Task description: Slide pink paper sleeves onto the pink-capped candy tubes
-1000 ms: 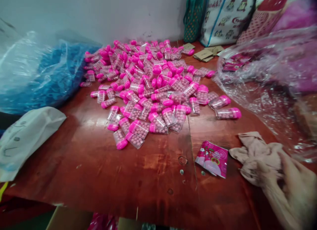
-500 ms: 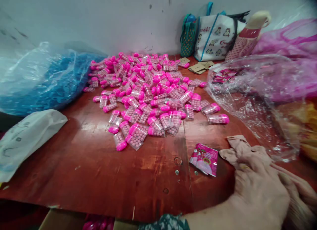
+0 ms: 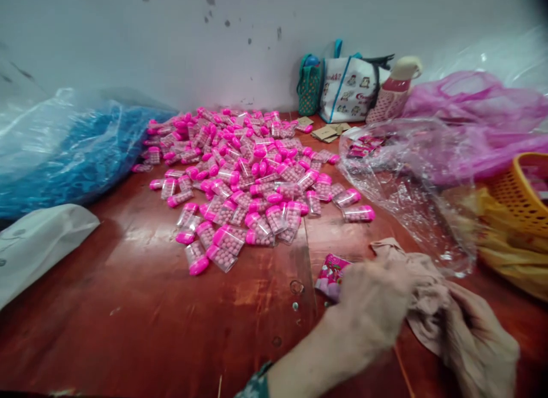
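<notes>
A crumpled beige-pink cloth lies at the right front of the table, between my two hands. My left hand reaches across from the bottom in a dark green patterned sleeve; its blurred fingers are closed at the cloth's left side. On the other side my right hand has its fingers curled round the cloth. Partly behind my left hand lies a shiny pink printed packet. Farther off spreads a large pile of small clear bottles with bright pink caps and pale pink beads inside.
A clear bag of blue pieces and a white bag lie left. At the back stand a green pouch, a printed bag and a flask. Clear plastic and a yellow basket are right.
My left hand has moved left and now covers part of the pink packet. More of my right hand and the cloth shows. The view has shifted right, bringing in the yellow basket.
</notes>
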The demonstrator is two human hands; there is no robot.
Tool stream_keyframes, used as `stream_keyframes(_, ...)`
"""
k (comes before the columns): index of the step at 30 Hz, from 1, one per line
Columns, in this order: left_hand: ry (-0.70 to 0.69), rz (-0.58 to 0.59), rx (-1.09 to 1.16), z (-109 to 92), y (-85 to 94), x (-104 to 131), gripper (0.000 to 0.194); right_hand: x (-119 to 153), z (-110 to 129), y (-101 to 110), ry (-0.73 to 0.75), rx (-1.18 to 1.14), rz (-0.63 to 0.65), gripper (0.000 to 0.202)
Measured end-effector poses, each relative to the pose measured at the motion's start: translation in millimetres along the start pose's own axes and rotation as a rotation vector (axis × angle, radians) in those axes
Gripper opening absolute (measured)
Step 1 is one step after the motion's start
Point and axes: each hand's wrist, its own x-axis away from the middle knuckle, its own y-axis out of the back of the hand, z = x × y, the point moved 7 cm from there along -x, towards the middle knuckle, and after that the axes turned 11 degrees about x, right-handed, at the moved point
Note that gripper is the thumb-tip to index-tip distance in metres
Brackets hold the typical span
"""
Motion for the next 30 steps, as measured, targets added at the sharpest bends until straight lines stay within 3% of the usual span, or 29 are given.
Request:
stream_keyframes(3,0.038,-0.223,-0.145,11,85.3,21,0.029,2,27,11,0.001,0.069,-0.078,0.036)
stream_keyframes(5,0.081,-0.478,-0.340,25,143.3,35,0.023,8,60,23,0.065,0.189,-0.249,0.039)
stream_keyframes(6,0.090,-0.504,-0.442,34,160.0,36,0.023,13,78,27,0.110,0.185,-0.337,0.036)
stream_keyframes(8,0.114,-0.391,-0.640,58,171.2,28,0.030,17,110,19,0.252,0.139,-0.300,0.029)
stream_keyframes(10,0.121,-0.323,-0.687,84,171.0,17,0.040,21,131,10,0.371,0.130,-0.261,0.025)
stream_keyframes(14,0.143,-0.200,-0.734,119,150.0,3,0.058,26,149,-1,0.481,0.090,-0.269,0.028)
stream_keyframes(16,0.156,-0.170,-0.755,124,137.3,7,0.059,29,155,-12,0.503,0.048,-0.226,0.025)
stream_keyframes(19,0.162,-0.129,-0.777,117,119.1,21,0.061,37,161,-44,0.498,0.038,-0.023,0.029)
stream_keyframes(22,0.133,-0.088,-0.754,104,118.4,37,0.063,46,157,-72,0.433,0.088,0.140,0.038)
stream_keyframes(24,0.117,-0.187,-0.710,99,145.1,51,0.060,48,152,-77,0.398,0.069,0.152,0.039)
stream_keyframes(26,0.127,-0.449,-0.667,103,194.8,73,0.057,48,148,-74,0.381,0.025,0.113,0.040)
stream_keyframes(28,0.229,-0.648,-0.610,125,242.9,100,0.055,45,142,-70,0.359,0.010,0.070,0.039)
stream_keyframes(30,0.381,-0.679,-0.556,157,270.3,120,0.060,43,138,-67,0.340,0.022,0.038,0.039)
